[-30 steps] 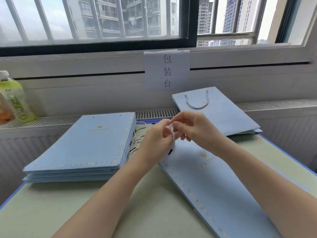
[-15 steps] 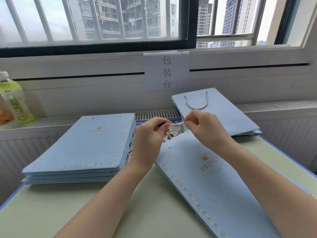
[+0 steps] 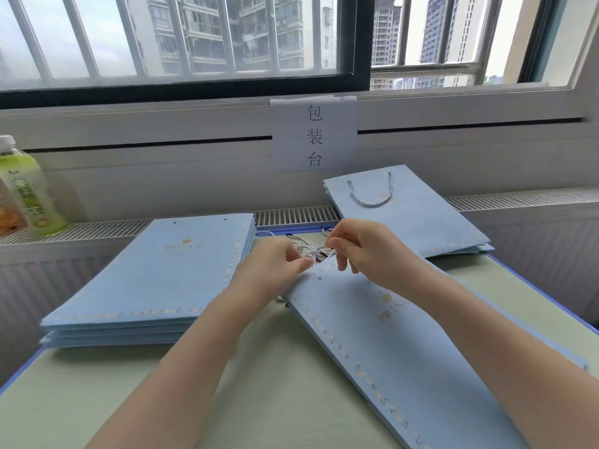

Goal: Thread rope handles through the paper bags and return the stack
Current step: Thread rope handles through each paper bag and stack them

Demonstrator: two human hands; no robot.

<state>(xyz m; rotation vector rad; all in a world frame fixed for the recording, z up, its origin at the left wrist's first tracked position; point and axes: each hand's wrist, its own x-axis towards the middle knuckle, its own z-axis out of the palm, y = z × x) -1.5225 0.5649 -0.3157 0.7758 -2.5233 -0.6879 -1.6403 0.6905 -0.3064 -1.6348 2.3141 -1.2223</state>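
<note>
Pale-blue card, flat and light, made up the bag that lay nearest, slanting across the green table with its punched top edge pointing away. It looked stiff enough to slide as one sheet yet easy to crease, so I judged it best steadied by a flat press near the holes, not pinched at a corner.

Just past that edge both hands met over a loose tangle of cords. The left hand pinched a twisted blue-and-white rope between thumb and fingertips; the right hand held the same strand close beside it, fingers curled. Soft, limp and a little slippery, such a rope would want gripping right at its dark tip to be fed through a hole.

To the left sat the stack of unthreaded bags, well apart from a finished bag farther right, its handle looped on top. Beyond, a green bottle stood on the ledge, and a paper sign hung under the window.
</note>
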